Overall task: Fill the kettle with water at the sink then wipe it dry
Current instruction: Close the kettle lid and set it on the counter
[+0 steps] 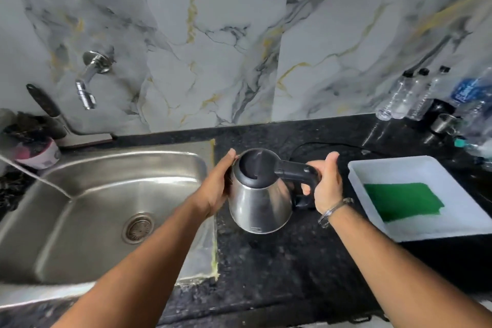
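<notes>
Steel-bodied, the kettle [259, 200] sat between both hands over the black counter [292, 261], just right of the sink [80, 208] — the right hand [326, 186] wrapped round the black handle, the left hand [215, 189] cupped against the side. Its lid looked shut, so filling had likely not begun; next it needed carrying under the wall tap [86, 85]. A green cloth [402, 201] waited in a white tray [452, 224]; marble wall behind.

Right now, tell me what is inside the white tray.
A green cloth lies flat inside the white tray, toward its left. What the cloth covers beneath cannot be seen.
</notes>
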### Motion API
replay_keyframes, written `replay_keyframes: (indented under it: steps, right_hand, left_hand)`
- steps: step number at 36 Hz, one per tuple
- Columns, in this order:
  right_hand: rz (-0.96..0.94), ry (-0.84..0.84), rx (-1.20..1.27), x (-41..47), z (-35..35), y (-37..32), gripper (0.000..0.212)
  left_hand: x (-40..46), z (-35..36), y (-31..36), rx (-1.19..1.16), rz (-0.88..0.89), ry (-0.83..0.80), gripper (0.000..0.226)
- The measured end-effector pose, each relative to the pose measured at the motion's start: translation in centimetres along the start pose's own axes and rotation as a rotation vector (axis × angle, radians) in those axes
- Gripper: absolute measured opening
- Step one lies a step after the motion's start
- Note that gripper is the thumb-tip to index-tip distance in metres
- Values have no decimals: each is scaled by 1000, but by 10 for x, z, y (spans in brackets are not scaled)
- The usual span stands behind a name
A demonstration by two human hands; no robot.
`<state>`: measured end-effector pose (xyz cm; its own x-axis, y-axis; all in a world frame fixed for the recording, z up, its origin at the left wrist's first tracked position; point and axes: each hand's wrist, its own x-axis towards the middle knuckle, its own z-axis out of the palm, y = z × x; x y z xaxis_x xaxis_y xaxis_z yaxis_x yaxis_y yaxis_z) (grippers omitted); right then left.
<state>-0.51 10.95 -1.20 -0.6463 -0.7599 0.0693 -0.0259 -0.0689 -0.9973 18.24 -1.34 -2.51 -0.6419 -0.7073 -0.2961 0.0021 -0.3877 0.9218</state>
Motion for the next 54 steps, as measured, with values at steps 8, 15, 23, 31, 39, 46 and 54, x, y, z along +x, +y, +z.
replay_keyframes:
  steps: [8,15,23,31,39,46,54]
  right_hand:
    - [38,84,32,60,-97,8,80]
    - [57,172,98,98,-130,34,67]
    - [90,231,69,130,-149,64,61]
    - [144,275,89,141,-158,90,52]
    - [73,240,3,149,-163,110,43]
    - [-28,191,-54,151,-162,112,49]
    - [-63,244,-435,140,-177,94,41]
  left_hand:
    - [54,112,-25,-84,1,109,67]
    - [99,155,-31,-112,3,253,72]
    - [132,175,-38,-114,-31,293,78]
    - [153,176,-57,-3,32,320,51]
    - [155,175,-71,12,111,372,48]
    - [152,175,-71,4,80,416,55]
    - [134,171,-66,206,89,408,51]
